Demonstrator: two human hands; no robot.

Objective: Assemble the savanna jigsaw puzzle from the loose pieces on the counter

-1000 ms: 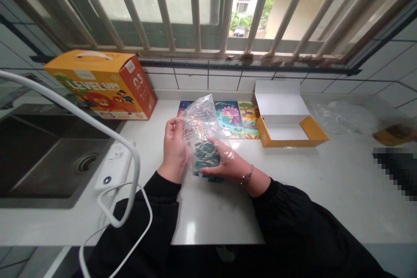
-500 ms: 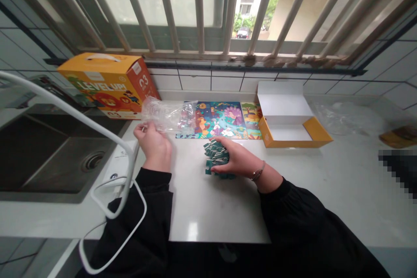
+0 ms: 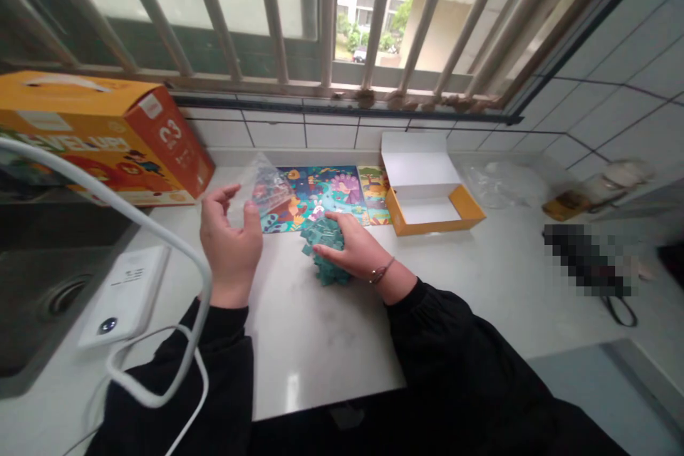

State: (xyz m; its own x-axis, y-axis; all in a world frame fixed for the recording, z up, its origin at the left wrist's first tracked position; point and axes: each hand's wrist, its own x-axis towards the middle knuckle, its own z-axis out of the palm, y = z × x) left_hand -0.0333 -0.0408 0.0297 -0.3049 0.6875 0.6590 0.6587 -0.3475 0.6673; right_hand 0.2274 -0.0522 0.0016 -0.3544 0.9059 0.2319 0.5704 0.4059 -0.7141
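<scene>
My left hand [image 3: 229, 246] is raised above the white counter [image 3: 320, 349] with its fingers spread. A crumpled clear plastic bag [image 3: 266, 189] stands against its thumb side, over the corner of a colourful illustrated picture sheet [image 3: 320, 196]. My right hand [image 3: 358, 249] lies over a heap of teal puzzle pieces [image 3: 325, 256], its fingers curved across the top. The heap sits at the sheet's front edge and is partly hidden by that hand.
An orange "Level Up" box [image 3: 107, 132] stands at the left, and an open orange-and-white box [image 3: 427, 203] at the back. A sink [image 3: 43, 299], a white device [image 3: 122, 296] and its white cable [image 3: 154, 242] lie left. Plastic wrap [image 3: 496, 182] lies right, below a barred window [image 3: 320, 14].
The view has swung so everything sits further left. The bag has gone from stretched sideways to bunched upright, and my left hand has opened. My right hand stays on the pieces.
</scene>
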